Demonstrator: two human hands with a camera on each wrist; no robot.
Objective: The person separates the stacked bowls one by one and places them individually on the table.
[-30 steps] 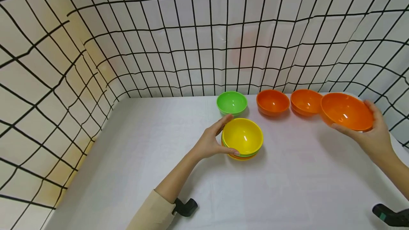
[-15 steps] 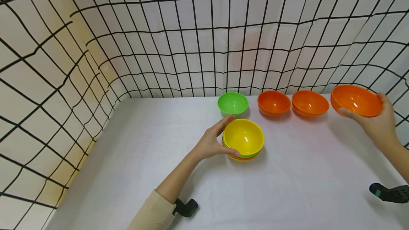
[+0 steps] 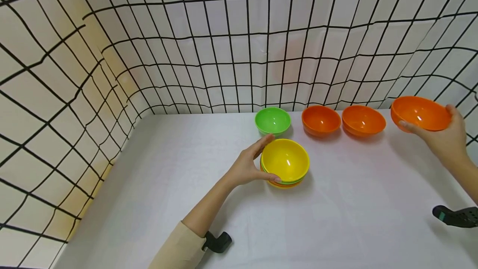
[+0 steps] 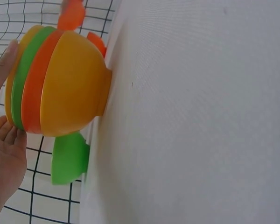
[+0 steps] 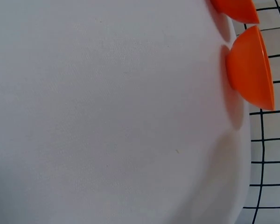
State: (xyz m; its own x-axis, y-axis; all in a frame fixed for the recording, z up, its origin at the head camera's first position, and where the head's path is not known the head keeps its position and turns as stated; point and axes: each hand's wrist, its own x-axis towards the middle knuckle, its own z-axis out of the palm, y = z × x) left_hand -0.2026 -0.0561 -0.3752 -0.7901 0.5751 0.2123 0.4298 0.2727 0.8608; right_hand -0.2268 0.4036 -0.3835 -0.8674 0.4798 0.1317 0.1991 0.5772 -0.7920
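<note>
My left hand (image 3: pixel 251 162) grips the side of a nested stack of bowls (image 3: pixel 285 160), thumb at the near rim and fingers at the far side. A yellow bowl is on top; in the left wrist view green (image 4: pixel 30 77), orange (image 4: pixel 39 84) and deeper yellow (image 4: pixel 74 86) layers show below it. At the far right, my right hand (image 3: pixel 444 134) holds an orange bowl (image 3: pixel 421 113) by its side, thumb at the near side, above the table with its shadow below. The right wrist view shows neither this hand nor its bowl.
A green bowl (image 3: pixel 273 121) and two orange bowls, one in the middle (image 3: pixel 321 121) and one to its right (image 3: pixel 363 121), stand in a row along the table's back edge. A white wall with a black grid (image 3: pixel 224 45) rises behind the white table (image 3: pixel 168 169).
My right hand has carried the orange bowl right and toward the back, uncovering the rightmost standing orange bowl it had partly overlapped. The left hand and the stack have stayed in place.
</note>
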